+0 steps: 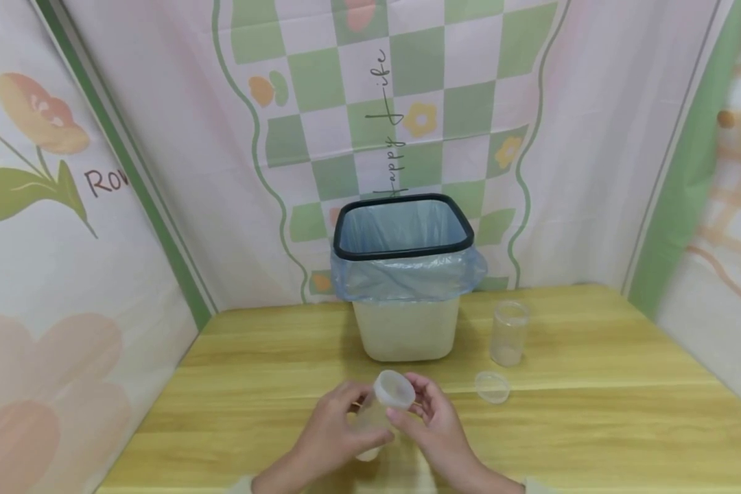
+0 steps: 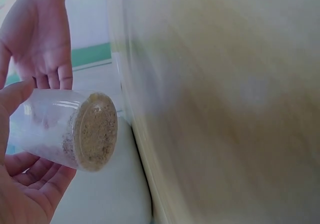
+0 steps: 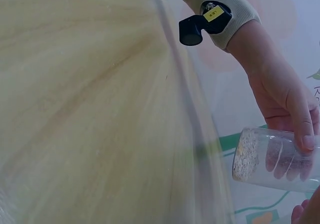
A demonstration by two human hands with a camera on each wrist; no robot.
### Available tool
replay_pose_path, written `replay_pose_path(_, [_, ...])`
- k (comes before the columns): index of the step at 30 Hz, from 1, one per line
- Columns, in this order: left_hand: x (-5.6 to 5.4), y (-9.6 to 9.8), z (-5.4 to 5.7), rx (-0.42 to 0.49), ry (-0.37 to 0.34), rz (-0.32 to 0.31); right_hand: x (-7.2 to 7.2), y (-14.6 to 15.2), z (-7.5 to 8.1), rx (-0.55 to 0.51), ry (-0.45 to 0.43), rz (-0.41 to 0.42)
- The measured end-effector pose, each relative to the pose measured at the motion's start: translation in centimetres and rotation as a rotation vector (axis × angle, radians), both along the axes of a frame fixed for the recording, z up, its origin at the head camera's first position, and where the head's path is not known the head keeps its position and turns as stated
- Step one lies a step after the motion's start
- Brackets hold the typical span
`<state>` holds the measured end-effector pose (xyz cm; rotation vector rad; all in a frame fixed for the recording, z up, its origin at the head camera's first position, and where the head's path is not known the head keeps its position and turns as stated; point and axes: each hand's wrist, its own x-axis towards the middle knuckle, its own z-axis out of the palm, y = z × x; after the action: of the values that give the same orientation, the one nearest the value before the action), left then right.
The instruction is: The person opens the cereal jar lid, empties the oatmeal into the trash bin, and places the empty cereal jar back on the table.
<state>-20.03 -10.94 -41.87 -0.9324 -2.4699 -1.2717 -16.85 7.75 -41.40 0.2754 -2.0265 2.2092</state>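
Observation:
A clear plastic jar [image 2: 45, 129] is tilted between the hands, its bottom holding a layer of grainy brown and pale bits. Around the jar's side wraps my left hand [image 1: 331, 427], thumb in front and fingers behind. At its top sits a frosted round lid [image 1: 395, 389], which my right hand [image 1: 437, 429] pinches by the edge between thumb and fingers. Whether the lid is tight on the jar cannot be told. To the right, a second clear jar [image 1: 509, 336] stands upright with no lid on. A clear lid [image 1: 492, 387] lies flat in front of it.
A cream bin [image 1: 405, 329] stands behind the hands, lined with a blue plastic bag [image 1: 407, 274] under a black rim [image 1: 404, 255]. All of this is on a wood-grain table [image 1: 253, 384]. Printed curtains [image 1: 401, 89] hang at the back and both sides.

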Motion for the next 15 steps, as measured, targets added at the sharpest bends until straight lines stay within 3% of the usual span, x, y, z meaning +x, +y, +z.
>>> replay_pose_path(5, [0.16,0.31,-0.15,-0.018,0.039,-0.001,0.14,0.01,-0.01,-0.001,-0.019,-0.005])
replay_pose_path(15, [0.36,0.49,-0.30,-0.032,0.021,-0.004,0.42,0.05,-0.03,-0.054,-0.043,0.011])
